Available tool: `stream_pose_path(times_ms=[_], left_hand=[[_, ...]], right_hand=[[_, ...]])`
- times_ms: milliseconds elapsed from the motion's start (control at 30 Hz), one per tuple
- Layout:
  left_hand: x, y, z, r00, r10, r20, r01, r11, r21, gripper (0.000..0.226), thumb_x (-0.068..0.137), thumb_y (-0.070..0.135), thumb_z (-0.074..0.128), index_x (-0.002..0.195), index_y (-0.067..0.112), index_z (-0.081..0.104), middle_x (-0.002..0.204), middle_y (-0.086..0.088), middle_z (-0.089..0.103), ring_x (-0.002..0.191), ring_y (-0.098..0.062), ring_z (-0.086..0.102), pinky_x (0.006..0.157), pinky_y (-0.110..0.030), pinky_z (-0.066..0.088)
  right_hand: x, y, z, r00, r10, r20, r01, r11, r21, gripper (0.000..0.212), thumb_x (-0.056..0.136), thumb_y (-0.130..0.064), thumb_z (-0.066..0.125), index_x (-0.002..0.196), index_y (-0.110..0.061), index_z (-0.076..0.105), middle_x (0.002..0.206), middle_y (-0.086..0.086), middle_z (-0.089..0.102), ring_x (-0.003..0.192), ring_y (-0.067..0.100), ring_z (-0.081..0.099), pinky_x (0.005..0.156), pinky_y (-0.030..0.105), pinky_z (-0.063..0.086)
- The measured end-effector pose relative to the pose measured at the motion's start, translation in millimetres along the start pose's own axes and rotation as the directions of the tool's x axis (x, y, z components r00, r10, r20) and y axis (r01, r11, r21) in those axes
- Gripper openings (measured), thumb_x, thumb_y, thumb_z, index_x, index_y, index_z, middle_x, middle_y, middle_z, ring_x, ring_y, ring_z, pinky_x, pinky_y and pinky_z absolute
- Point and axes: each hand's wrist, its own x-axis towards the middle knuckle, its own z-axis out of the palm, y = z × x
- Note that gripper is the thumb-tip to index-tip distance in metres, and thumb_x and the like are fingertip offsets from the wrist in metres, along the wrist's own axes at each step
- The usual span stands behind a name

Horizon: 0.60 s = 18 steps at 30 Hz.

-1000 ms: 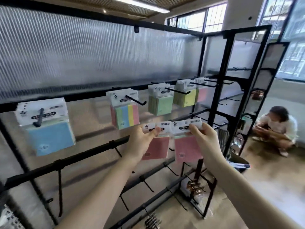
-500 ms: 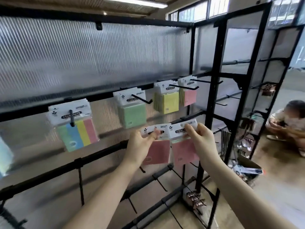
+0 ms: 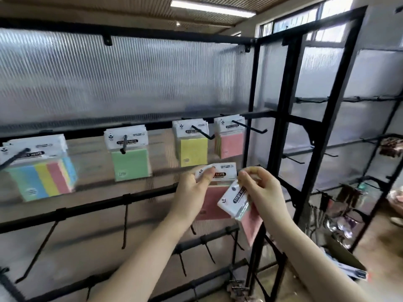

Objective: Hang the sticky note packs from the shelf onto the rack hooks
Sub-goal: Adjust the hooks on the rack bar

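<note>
Upright pink sticky note pack [image 3: 214,194], second pink pack [image 3: 238,205] tilted beside it, below hung packs [image 3: 192,147]

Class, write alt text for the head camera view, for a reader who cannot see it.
Two bare hands each hold a pink sticky note pack before a black rack: the left hand keeps one pack upright, the right hand tilts another. Above, multicoloured, green, yellow and pink packs hang on hooks.

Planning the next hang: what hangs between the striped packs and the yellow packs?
In the head view, green packs hang between the striped packs and the yellow packs.
</note>
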Motion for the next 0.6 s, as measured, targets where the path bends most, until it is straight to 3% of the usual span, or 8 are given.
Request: stream_pose_path(times_ms=[133,300,433,500,600], left_hand=[[10.3,12.5,34.2,0.999,0.013,0.039,-0.011,0.999,-0.045,0.027,0.085,0.045,0.051,0.096,0.026,0.067,0.094,0.006,0.074,0.084,-0.011,0.071,0.071,-0.019,0.052],[37.0,25.4,63.1,0.996,0.068,0.05,-0.067,0.998,-0.011,0.015,0.094,0.032,0.053,0.095,0.024,0.066,0.09,-0.001,0.074,0.078,-0.015,0.071,0.064,-0.023,0.053],[61.2,28.4,74.1,0.991,0.128,0.026,-0.129,0.991,0.029,0.018,0.094,0.03,0.058,0.093,0.017,0.069,0.089,-0.001,0.074,0.081,-0.014,0.071,0.071,-0.031,0.057],[71.9,27.8,77.1,0.985,0.172,-0.015,-0.172,0.984,0.039,0.018,0.091,0.034,0.06,0.09,0.018,0.069,0.089,0.003,0.074,0.082,-0.012,0.07,0.072,-0.028,0.056],[83.9,24.1,83.8,0.975,0.22,-0.032,-0.218,0.975,0.043,0.028,0.089,0.039,0.061,0.089,0.012,0.068,0.087,-0.002,0.073,0.081,-0.019,0.069,0.075,-0.039,0.054]], right_hand=[[15.2,-3.2,-22.4,0.994,-0.097,0.052,0.1,0.993,-0.062,0.009,0.091,-0.021,0.064,0.084,-0.026,0.068,0.075,-0.013,0.07,0.065,0.001,0.065,0.056,0.009,0.045],[39.8,-12.5,-48.9,0.993,-0.115,0.041,0.116,0.993,-0.015,0.015,0.091,-0.019,0.063,0.076,-0.02,0.066,0.065,-0.007,0.067,0.06,0.005,0.062,0.054,0.015,0.045],[61.8,-18.2,-64.2,0.99,-0.137,-0.012,0.137,0.991,0.0,0.017,0.089,-0.02,0.064,0.075,-0.012,0.066,0.066,-0.001,0.066,0.063,0.012,0.061,0.057,0.022,0.047],[71.9,-19.2,-71.4,0.989,-0.146,-0.034,0.146,0.989,0.004,0.018,0.089,-0.022,0.064,0.074,-0.012,0.066,0.065,-0.002,0.065,0.061,0.01,0.06,0.055,0.018,0.047],[85.4,-17.2,-80.2,0.987,-0.152,-0.046,0.151,0.988,-0.01,0.02,0.088,-0.026,0.065,0.073,-0.014,0.065,0.064,-0.003,0.065,0.058,0.008,0.06,0.053,0.016,0.046]])
